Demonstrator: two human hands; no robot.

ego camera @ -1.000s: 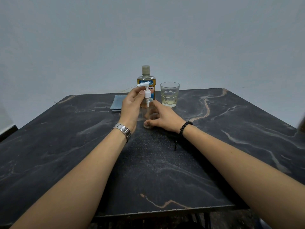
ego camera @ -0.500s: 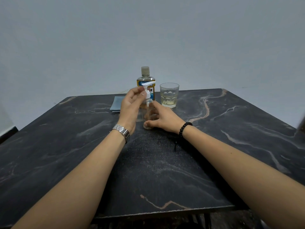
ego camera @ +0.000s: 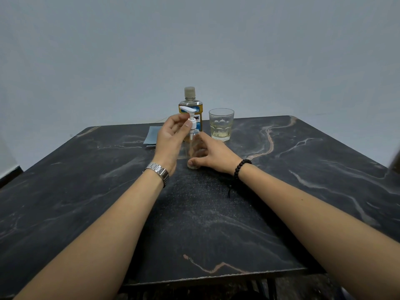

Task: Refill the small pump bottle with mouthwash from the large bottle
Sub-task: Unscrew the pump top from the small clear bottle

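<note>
Forearms reach in from the bottom corners of the frame across a dark marbled worktop [ego camera: 216, 224] and meet just above its middle. The right hand [ego camera: 213, 153] rests there with its fingers curled round the clear small pump bottle [ego camera: 194, 151], thumb low near its base, pinning it upright on the worktop. A beaded bracelet [ego camera: 241, 167] circles that wrist. The left hand [ego camera: 173, 139], with a metal watch [ego camera: 159, 172] on its wrist, is raised beside the bottle's neck, fingertips pinching the collar of the white pump head [ego camera: 190, 118].

Compared with a second ago, the pump head sits higher and its nozzle has swung toward the left of the frame. The white stem below the collar now shows above the bottle's mouth. I judge the pump is unscrewed and lifting clear, so the opening step is nearly done and the pouring has yet to start.

Just beyond the hands, at centre frame, stands the large bottle [ego camera: 190, 105], capped, with yellowish liquid and a blue-and-yellow label. To its right a drinking glass [ego camera: 221, 124] holds a little pale liquid. A folded blue cloth [ego camera: 151, 136] lies to the left, near the worktop's far edge.
</note>
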